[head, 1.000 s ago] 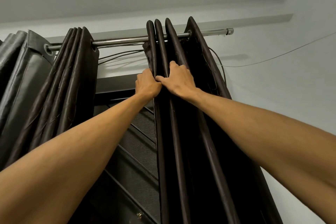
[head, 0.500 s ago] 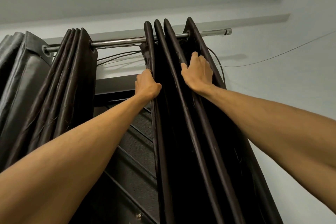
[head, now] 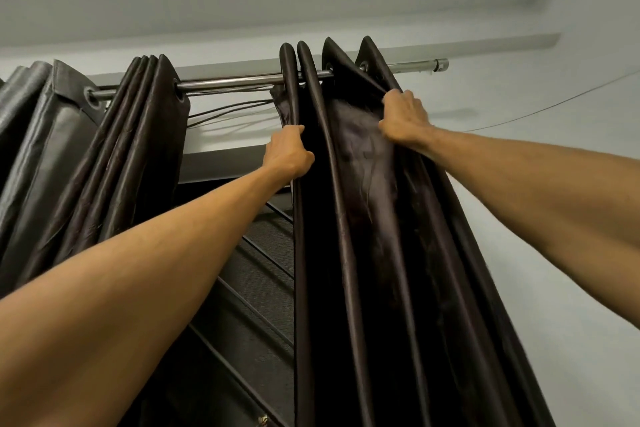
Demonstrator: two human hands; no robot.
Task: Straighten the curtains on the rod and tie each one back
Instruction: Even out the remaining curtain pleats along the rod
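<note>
Your left hand [head: 287, 152] is curled tight round the left edge of the dark curtain [head: 363, 218], just under the shiny rod [head: 235, 81]. Your right hand [head: 403, 121] grabs a fold farther right, with its fingers bent into the cloth. The cloth between your hands is spread open. This curtain hangs at the right end of the rod. The second curtain [head: 138, 149] hangs bunched up, well apart to the left.
</note>
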